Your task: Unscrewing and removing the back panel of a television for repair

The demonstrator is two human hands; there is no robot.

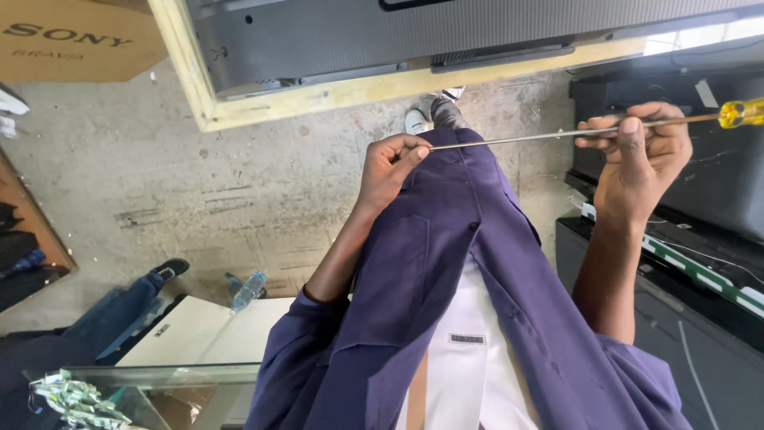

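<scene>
Stained concrete floor [239, 183] underfoot

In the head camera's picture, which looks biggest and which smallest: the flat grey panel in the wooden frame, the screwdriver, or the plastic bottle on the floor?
1. Grey panel, largest by far.
2. Screwdriver, long and thin, held between right hand and left hand.
3. Plastic bottle, smallest, though it lies farther from the camera.

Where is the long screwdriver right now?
In the head view, the screwdriver lies level at upper right, right hand near its yellow handle, left hand pinching its tip above the purple coat.
</scene>
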